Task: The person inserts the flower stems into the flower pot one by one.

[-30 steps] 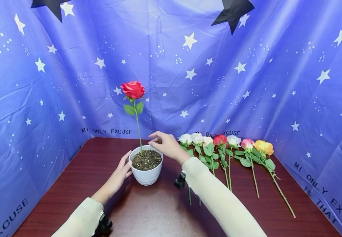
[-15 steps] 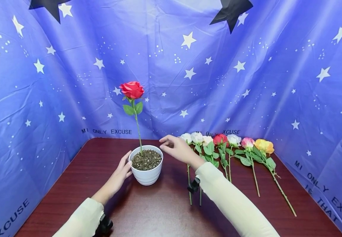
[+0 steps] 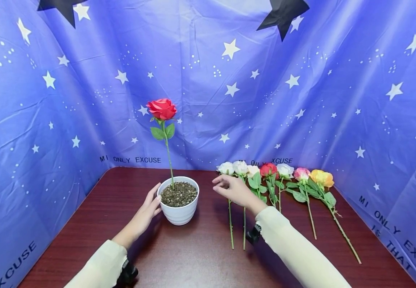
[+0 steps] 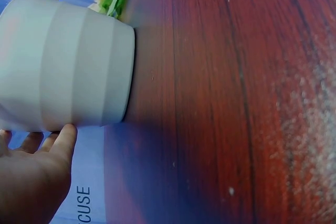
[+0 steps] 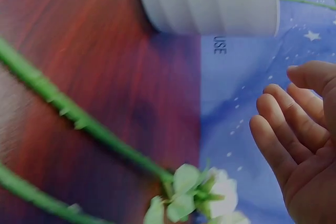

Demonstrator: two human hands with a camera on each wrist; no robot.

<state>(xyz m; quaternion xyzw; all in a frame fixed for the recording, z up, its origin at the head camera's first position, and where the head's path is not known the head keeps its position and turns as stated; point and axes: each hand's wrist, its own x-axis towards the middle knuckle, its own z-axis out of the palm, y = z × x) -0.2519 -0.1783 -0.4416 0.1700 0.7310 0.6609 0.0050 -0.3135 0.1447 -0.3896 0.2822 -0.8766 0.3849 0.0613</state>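
A white ribbed pot filled with dark soil stands on the table, left of the middle. One red rose rises upright from the soil near the pot's back left. My left hand rests against the pot's left side with fingers fairly straight; the left wrist view shows its fingertips touching the wall. Over the leftmost white roses hovers my right hand, its fingers loosely bent and nothing between them. In the right wrist view, a white rose lies below that hand, apart from it.
Several cut flowers lie in a row on the right: a second red rose, a pink one and a yellow one, with stems toward me. The dark red wooden table meets a blue star-printed cloth behind and at both sides.
My right hand has moved from the pot's right rim rightward and slightly nearer, to above the white roses. The left hand, pot and standing red rose keep their places.
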